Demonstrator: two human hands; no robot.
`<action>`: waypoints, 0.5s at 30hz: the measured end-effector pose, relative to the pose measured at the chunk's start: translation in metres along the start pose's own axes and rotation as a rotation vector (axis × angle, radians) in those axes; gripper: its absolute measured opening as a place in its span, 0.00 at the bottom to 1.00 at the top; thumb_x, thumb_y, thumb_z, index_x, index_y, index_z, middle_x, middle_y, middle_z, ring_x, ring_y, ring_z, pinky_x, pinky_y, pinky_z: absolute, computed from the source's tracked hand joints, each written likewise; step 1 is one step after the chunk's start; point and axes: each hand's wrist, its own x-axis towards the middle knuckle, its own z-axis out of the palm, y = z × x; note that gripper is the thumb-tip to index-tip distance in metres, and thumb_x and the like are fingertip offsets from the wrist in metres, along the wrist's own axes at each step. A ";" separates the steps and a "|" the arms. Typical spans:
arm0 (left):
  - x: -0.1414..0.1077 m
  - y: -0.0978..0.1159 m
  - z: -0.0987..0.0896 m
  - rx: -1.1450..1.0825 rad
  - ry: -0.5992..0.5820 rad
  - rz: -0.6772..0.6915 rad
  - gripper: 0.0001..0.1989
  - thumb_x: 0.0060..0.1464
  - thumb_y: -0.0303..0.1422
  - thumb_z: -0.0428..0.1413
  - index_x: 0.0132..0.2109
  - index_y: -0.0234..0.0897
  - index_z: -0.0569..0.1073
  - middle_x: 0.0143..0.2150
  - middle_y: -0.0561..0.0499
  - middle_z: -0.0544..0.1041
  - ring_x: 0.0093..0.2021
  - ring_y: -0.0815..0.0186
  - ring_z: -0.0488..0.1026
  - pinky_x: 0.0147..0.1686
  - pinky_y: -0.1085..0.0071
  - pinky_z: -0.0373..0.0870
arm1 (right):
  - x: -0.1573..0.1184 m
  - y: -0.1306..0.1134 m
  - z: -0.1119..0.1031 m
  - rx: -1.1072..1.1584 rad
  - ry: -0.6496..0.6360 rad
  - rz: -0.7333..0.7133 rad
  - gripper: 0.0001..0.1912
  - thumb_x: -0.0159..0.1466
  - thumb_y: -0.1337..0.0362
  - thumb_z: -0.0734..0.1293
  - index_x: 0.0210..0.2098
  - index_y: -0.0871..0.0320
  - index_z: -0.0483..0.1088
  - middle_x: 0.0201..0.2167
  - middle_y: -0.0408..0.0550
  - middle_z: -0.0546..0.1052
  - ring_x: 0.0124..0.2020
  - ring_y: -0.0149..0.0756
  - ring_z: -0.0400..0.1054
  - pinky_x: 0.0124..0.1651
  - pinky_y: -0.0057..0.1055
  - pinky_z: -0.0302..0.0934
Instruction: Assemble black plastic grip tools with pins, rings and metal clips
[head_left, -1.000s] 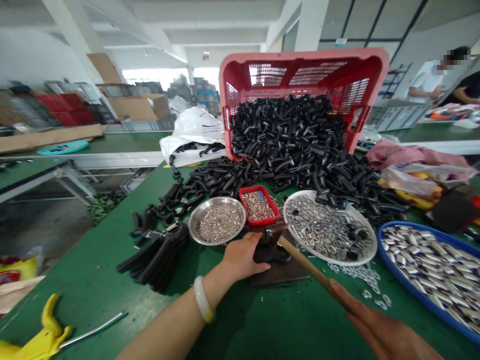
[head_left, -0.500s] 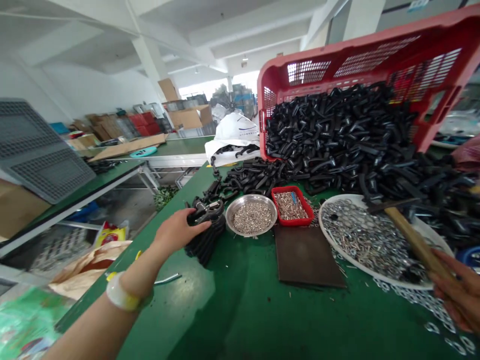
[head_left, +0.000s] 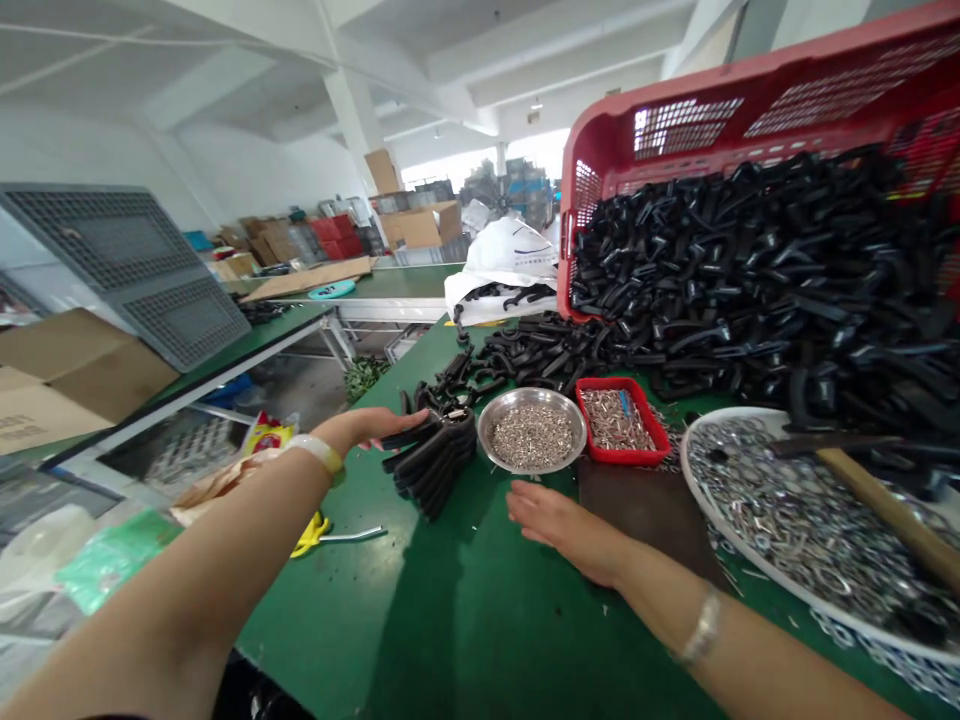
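Observation:
My left hand (head_left: 382,425) is at the left end of a fanned row of black curved handles (head_left: 435,465), its fingers closed about the end handle; part of the fingers is hidden. My right hand (head_left: 559,525) holds nothing, fingers stretched out, just above the green table in front of a metal bowl (head_left: 489,452) of small silvery pieces. To that hand's right, partly behind my forearm, is a dark flat pad (head_left: 660,515). A hammer (head_left: 877,490) with a wooden shaft rests across a white plate (head_left: 705,490) of washers and pins.
Behind the bowl, a red tray (head_left: 664,440) holds pins. A large tilted red crate (head_left: 581,130) spills black handles (head_left: 720,260) onto the table. Yellow-handled scissors or pliers (head_left: 311,535) lie near the left edge. A white sack (head_left: 510,250) stands at the back.
My right hand has let go of the hammer, now on the plate, and moved left to the bowl's front. My left hand has shifted along the handles. The view has turned left.

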 end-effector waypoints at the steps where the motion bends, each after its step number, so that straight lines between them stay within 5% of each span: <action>1: 0.004 -0.004 0.003 -0.121 -0.126 -0.033 0.35 0.36 0.63 0.44 0.30 0.35 0.73 0.32 0.43 0.77 0.34 0.59 0.72 0.33 0.66 0.68 | 0.024 0.001 0.012 0.111 0.004 0.014 0.35 0.50 0.44 0.65 0.51 0.58 0.62 0.56 0.57 0.60 0.54 0.44 0.57 0.55 0.45 0.50; 5: 0.015 -0.017 0.012 -0.560 -0.474 -0.052 0.28 0.37 0.58 0.51 0.34 0.38 0.73 0.30 0.48 0.77 0.32 0.61 0.72 0.34 0.63 0.69 | 0.095 0.003 0.043 0.380 0.066 0.062 0.32 0.47 0.43 0.66 0.45 0.56 0.65 0.53 0.53 0.65 0.54 0.44 0.57 0.55 0.49 0.46; 8: 0.020 -0.024 0.010 -0.641 -0.647 -0.076 0.26 0.38 0.54 0.54 0.36 0.37 0.73 0.29 0.46 0.76 0.33 0.56 0.73 0.33 0.56 0.69 | 0.117 -0.005 0.063 0.541 0.155 0.032 0.28 0.47 0.45 0.67 0.41 0.57 0.67 0.43 0.53 0.73 0.47 0.42 0.64 0.51 0.44 0.54; 12: 0.021 -0.034 0.016 -0.731 -0.746 0.025 0.26 0.42 0.54 0.51 0.39 0.38 0.72 0.33 0.46 0.77 0.35 0.54 0.73 0.32 0.52 0.68 | 0.124 -0.017 0.081 0.629 0.236 0.032 0.23 0.49 0.47 0.67 0.36 0.59 0.69 0.35 0.51 0.76 0.39 0.41 0.68 0.42 0.38 0.62; 15: 0.016 -0.041 0.033 -0.807 -0.722 0.105 0.28 0.42 0.56 0.49 0.41 0.40 0.71 0.38 0.47 0.77 0.37 0.56 0.72 0.32 0.56 0.69 | 0.127 -0.021 0.089 0.661 0.166 0.051 0.24 0.51 0.47 0.65 0.37 0.60 0.70 0.33 0.50 0.77 0.38 0.40 0.69 0.41 0.37 0.63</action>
